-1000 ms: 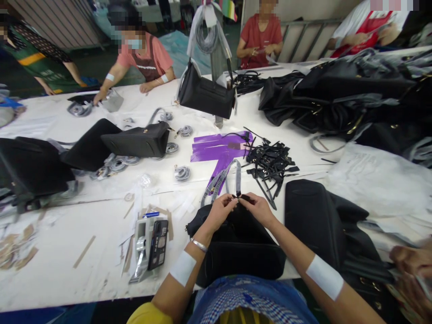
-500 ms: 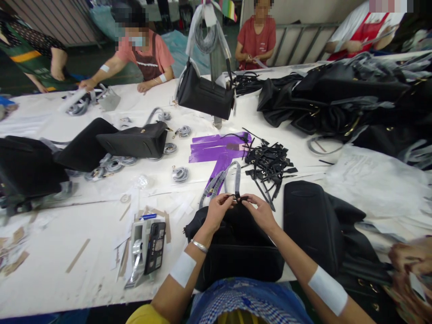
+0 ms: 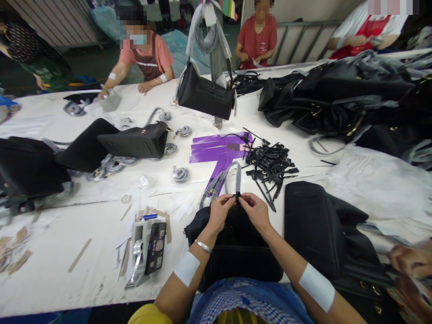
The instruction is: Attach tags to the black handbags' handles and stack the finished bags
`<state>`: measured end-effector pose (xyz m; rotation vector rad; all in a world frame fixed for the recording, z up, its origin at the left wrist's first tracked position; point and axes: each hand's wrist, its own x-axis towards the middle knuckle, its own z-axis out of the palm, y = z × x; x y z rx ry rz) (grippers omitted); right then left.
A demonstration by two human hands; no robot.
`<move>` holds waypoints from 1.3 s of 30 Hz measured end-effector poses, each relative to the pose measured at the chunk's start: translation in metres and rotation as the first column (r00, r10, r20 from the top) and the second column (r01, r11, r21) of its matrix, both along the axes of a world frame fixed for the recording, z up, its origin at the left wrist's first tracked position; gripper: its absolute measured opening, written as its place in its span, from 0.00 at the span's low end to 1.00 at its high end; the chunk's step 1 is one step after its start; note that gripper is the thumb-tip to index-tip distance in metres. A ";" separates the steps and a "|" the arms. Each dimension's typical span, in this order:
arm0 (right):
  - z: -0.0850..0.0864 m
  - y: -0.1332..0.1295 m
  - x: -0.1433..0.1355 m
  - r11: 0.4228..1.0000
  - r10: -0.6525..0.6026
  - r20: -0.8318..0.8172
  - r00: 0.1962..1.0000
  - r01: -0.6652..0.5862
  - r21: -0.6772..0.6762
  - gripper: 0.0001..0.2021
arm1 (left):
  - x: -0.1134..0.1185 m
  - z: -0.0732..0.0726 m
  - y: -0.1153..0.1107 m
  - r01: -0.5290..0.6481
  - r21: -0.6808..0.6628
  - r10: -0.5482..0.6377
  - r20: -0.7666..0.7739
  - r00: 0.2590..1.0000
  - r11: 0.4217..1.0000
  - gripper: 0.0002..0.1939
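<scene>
A black handbag (image 3: 241, 263) lies on the table right in front of me. Its handle (image 3: 238, 175), wrapped in clear plastic, stands up in a loop at the far side. At the foot of that handle, my left hand (image 3: 220, 212) and my right hand (image 3: 256, 212) meet, thumbs and fingertips pinched on a thin black leather strap (image 3: 237, 197). The fingers cover most of the strap, so how it runs around the handle is hidden. Just beyond my right hand is a heap of similar black straps (image 3: 270, 162), some with small gold-coloured fittings.
A tape dispenser (image 3: 148, 249) stands to my left. Purple tape (image 3: 211, 150) marks the tabletop ahead. Another black bag (image 3: 312, 225) lies close on my right, near crumpled white plastic (image 3: 374, 180). A bag (image 3: 205, 92) hangs from a post. Several people work across the table.
My hands have drawn closer together at the handle's foot, the right one moving left. Across the table, a co-worker's arm at the left has shifted, and the person at far left has leaned away.
</scene>
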<state>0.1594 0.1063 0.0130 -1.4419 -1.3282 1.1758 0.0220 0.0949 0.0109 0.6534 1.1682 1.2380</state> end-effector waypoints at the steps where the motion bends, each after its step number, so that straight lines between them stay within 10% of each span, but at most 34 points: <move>1: 0.001 -0.001 -0.002 1.000 -0.017 0.037 0.999 0.016 0.018 0.11 | 0.001 0.000 -0.001 -0.013 -0.004 0.013 0.016 1.000 1.000 0.13; 9: 0.005 -0.006 -0.005 0.937 0.097 0.279 0.955 -0.182 0.299 0.09 | 0.008 0.001 0.000 -0.176 -0.087 0.182 0.062 0.981 0.980 0.13; 39: 0.015 0.006 0.015 0.906 0.294 0.339 0.894 -0.374 0.200 0.11 | -0.019 -0.002 -0.006 0.142 0.039 -0.126 -0.264 0.956 0.989 0.16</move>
